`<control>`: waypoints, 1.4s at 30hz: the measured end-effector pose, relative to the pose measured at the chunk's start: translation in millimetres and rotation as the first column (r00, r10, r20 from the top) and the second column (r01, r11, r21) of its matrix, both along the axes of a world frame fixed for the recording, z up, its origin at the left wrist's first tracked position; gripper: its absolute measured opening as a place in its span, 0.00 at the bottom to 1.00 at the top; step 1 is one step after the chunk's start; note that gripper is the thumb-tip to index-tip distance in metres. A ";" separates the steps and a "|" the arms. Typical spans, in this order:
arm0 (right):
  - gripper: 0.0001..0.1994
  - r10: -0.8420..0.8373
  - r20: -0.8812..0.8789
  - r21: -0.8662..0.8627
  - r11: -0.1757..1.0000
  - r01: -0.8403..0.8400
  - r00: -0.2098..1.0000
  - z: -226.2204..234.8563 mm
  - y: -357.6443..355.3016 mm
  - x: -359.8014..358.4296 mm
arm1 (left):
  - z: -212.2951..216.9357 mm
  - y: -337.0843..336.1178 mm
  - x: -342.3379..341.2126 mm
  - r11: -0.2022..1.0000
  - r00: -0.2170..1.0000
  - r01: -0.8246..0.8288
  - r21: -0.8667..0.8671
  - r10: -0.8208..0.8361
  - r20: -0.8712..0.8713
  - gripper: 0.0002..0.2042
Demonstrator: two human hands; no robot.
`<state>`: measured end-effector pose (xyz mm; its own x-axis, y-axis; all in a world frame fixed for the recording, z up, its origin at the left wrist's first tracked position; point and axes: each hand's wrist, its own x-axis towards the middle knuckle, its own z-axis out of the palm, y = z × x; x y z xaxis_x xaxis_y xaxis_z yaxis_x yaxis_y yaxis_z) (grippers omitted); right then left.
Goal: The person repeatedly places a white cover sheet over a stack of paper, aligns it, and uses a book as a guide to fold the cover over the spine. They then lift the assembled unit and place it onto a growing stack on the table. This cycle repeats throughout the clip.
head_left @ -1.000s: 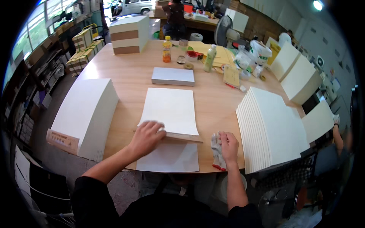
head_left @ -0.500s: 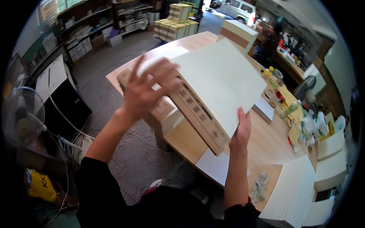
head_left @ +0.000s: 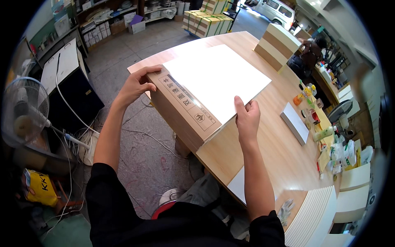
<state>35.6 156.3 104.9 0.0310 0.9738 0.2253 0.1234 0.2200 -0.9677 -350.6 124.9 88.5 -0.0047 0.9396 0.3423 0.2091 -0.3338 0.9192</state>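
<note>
White sheets (head_left: 218, 78) lie in a broad stack atop the big brown box (head_left: 181, 111) at the near corner of the wooden table (head_left: 263, 152), and both hands are on that pile right now. Left hand (head_left: 138, 84) is curled over the far left corner of the box and stack, fingers wrapped on the edge, while the right hand (head_left: 247, 117) pinches the near right corner of the sheets, thumb under and fingers on top. Further down the table sit a smaller white stack (head_left: 295, 122) and a cluster of bottles (head_left: 317, 123).
</note>
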 end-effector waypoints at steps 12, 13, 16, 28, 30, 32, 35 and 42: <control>0.12 0.026 -0.164 -0.121 0.992 -0.047 0.986 -5.8 -142.5 122.3 | -0.6 -3.0 -7.5 0.993 0.984 -0.118 0.024 0.120 -0.128 0.40; 0.11 -0.002 -0.162 -0.238 0.971 -0.037 0.987 -5.1 -175.7 141.7 | 11.2 0.5 -14.9 0.956 0.946 -0.028 0.292 0.120 -0.302 0.35; 0.11 -0.185 -0.251 -0.291 0.951 0.108 0.950 -53.2 -256.4 192.2 | 45.8 1.3 42.2 0.654 0.887 -0.038 0.755 0.370 -0.276 0.26; 0.08 -0.556 -0.198 -0.104 0.831 0.546 0.808 -8.5 -410.1 255.4 | 120.5 -158.7 674.4 0.092 0.368 0.861 0.500 -0.791 -0.488 0.15; 0.08 -0.628 -0.179 -0.101 0.778 0.620 0.758 -10.9 -424.1 270.3 | 121.5 -191.9 724.4 -0.107 0.304 0.829 0.549 -0.738 -0.602 0.16; 0.09 -0.682 -0.117 -0.109 0.732 0.673 0.722 -6.4 -438.7 281.7 | 114.4 -211.5 758.9 -0.189 0.266 0.821 0.538 -0.707 -0.655 0.17; 0.09 -0.738 -0.044 -0.001 0.674 0.739 0.673 5.4 -459.7 296.3 | 104.7 -226.0 792.2 -0.222 0.131 0.888 0.403 -0.718 -0.684 0.15; 0.10 -0.903 0.293 0.425 0.416 0.804 0.313 24.4 -467.4 331.8 | 103.9 -223.1 802.4 -0.165 0.081 0.940 0.299 -0.743 -0.665 0.09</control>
